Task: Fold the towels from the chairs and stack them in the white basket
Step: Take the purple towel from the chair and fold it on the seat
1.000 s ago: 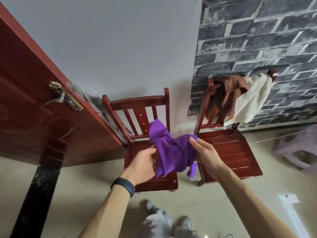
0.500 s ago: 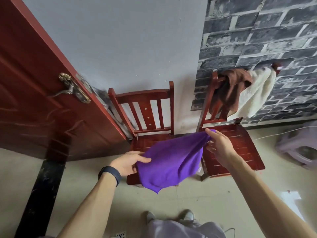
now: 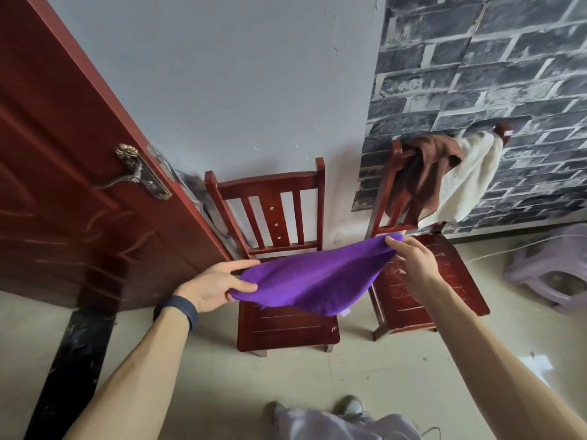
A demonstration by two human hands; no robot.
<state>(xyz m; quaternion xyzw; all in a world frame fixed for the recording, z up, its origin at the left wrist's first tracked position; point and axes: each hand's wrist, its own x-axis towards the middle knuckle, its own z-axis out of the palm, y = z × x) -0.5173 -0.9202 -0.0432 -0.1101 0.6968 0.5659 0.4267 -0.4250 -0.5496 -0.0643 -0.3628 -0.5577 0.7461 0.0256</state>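
Observation:
A purple towel (image 3: 313, 277) is stretched out in the air above the seat of the left red chair (image 3: 286, 325). My left hand (image 3: 216, 285) pinches its left corner and my right hand (image 3: 413, 265) pinches its right corner, higher up. The cloth sags in the middle. On the backrest of the right red chair (image 3: 422, 290) hang a brown towel (image 3: 425, 173) and a cream towel (image 3: 467, 182), side by side. No white basket is in view.
A red wooden door (image 3: 63, 185) with a brass handle (image 3: 139, 176) stands open at the left, close to the left chair. A pale purple plastic stool (image 3: 552, 268) sits on the floor at the right. My shoes (image 3: 349, 408) show at the bottom.
The towel was bunched between both hands; my hands have moved apart and it is now spread wide and flat over the left chair.

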